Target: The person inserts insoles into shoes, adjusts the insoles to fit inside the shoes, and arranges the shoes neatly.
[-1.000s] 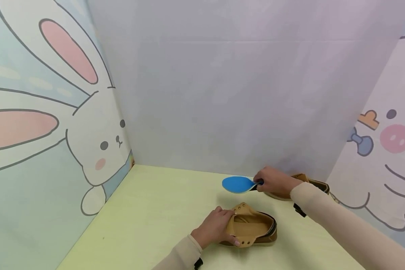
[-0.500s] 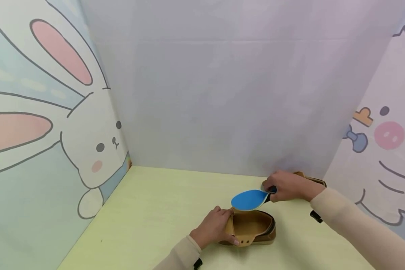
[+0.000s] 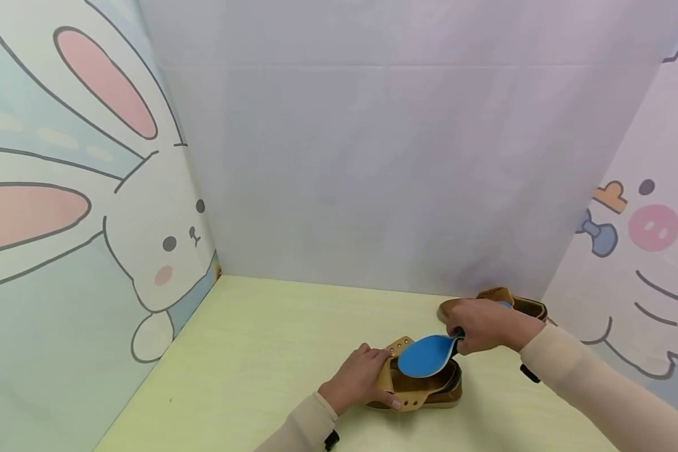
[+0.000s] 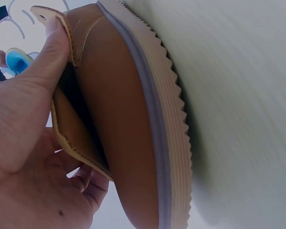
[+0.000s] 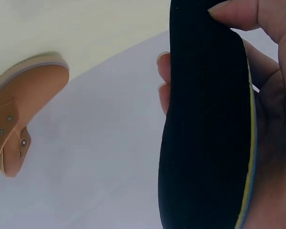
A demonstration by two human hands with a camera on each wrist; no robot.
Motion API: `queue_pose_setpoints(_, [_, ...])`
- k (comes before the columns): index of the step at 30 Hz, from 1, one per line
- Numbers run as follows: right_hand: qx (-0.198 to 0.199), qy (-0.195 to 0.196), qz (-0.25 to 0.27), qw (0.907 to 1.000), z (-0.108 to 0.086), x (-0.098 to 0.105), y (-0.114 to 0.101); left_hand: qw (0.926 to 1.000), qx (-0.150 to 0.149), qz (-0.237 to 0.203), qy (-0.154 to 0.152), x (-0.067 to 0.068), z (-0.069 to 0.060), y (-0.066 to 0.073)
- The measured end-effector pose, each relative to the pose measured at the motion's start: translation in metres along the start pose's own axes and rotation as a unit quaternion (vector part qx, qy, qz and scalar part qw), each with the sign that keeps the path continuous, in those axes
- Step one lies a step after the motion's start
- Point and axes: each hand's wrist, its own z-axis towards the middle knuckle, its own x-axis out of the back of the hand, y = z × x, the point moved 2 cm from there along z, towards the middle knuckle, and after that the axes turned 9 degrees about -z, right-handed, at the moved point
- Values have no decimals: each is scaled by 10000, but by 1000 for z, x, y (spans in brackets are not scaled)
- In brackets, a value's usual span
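Note:
A brown lace-less shoe [image 3: 445,399] stands on the table with its tan eyelet flaps spread. My left hand [image 3: 358,380] grips its front opening; in the left wrist view the thumb [image 4: 47,57] presses one flap of the shoe [image 4: 119,90] and the fingers lie at the tongue. My right hand [image 3: 477,325] pinches an insole [image 3: 426,356], blue on top. Its rounded end is tilted down over the shoe's opening. The right wrist view shows the insole's black underside [image 5: 205,119], bent near the thumb. A small blue patch appears above the right wrist, perhaps its other end.
A second brown shoe [image 3: 531,307] stands at the back right by the grey backdrop [image 3: 373,157], partly behind the right hand. The pale yellow table [image 3: 248,351] lies between cartoon-printed side walls, a rabbit [image 3: 164,251] on the left.
My right hand has brought the insole down and toward me, from above the table behind the near shoe to over its opening. The left hand has kept its hold on the shoe.

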Motion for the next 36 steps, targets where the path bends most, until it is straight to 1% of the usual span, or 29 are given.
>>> queue_pose_setpoints(5, [-154, -20, -350, 9993, 2, -5, -4, 10000, 49, 22, -17, 0, 0, 0])
queue_pose_setpoints(10, [-302, -46, -696, 9971, 6, -13, -11, 9999, 111, -80, -45, -1, 0, 1])
queue_pose_setpoints(18, [-374, -157, -941, 9947, 12, -24, -20, 9996, 171, -198, -106, -1, 1, 3])
queue_pose_setpoints(26, [-309, -97, -884, 9956, 14, -29, -20, 9996, 216, -127, -94, 2, 1, 3])
queue_pose_setpoints(30, [-172, 35, -829, 9964, 13, -30, -21, 9997, 218, -130, -63, 3, 1, 3])
queue_pose_setpoints(33, [-75, 113, -777, 9969, 12, -29, -23, 9997, 208, -89, -37, 3, 0, 3])
queue_pose_setpoints(36, [-39, 82, -770, 9970, 10, -25, -27, 9998, 174, -94, -27, 2, 1, 4])
